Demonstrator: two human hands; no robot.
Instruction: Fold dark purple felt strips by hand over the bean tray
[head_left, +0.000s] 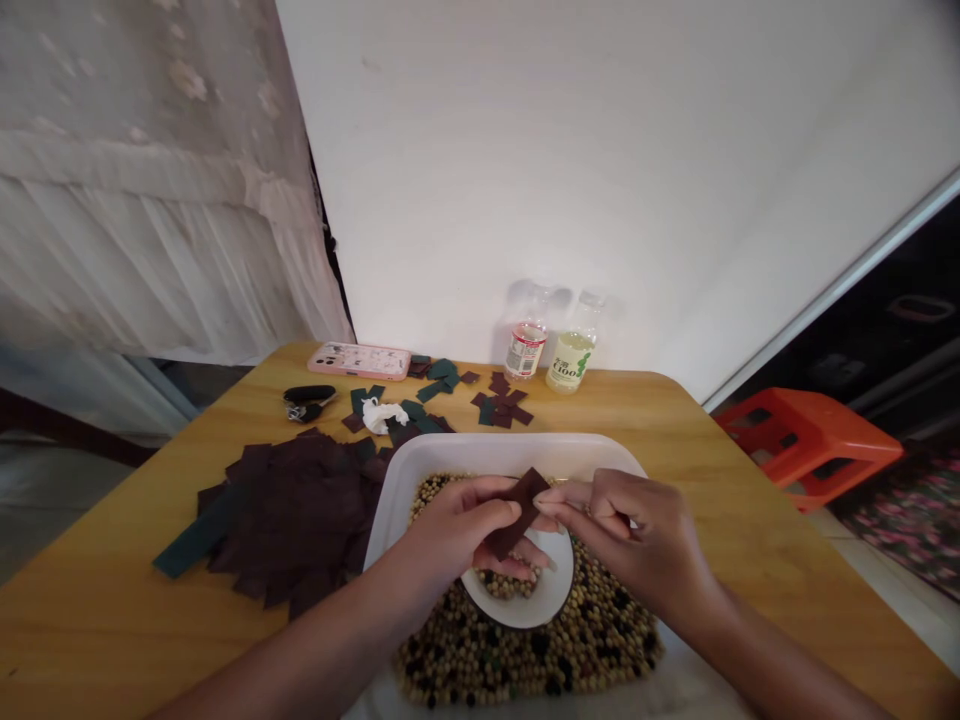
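1. The left hand (454, 528) pinches a dark brown rectangular strip (519, 513), with the thumb on top and the fingers curled beneath it. The strip is tilted and held just above the tray.
2. The right hand (628, 525) is close beside the strip, its thumb and forefinger brought together at the strip's upper right edge. I cannot tell whether they are gripping it.
3. Below the hands, a small round white bowl (556, 592) sits in a layer of mixed pale and black beans (600, 640). A few of the beans lie inside the bowl.
4. The beans fill a white rectangular tray (487, 455), which stands at the near edge of a honey-coloured wooden counter (697, 450).
5. Left of the tray lies an overlapping pile of dark brown squares (296, 520), with a dark teal strip (199, 535) at its edge.
6. Farther back are scattered small teal and brown pieces (424, 410), a crumpled white tissue (382, 415), and a black clip (307, 402).
7. A phone in a pink patterned case (360, 360) lies at the back edge. Two clear plastic bottles (551, 340) stand by the wall.
8. An orange plastic stool (810, 445) stands on the floor to the right.
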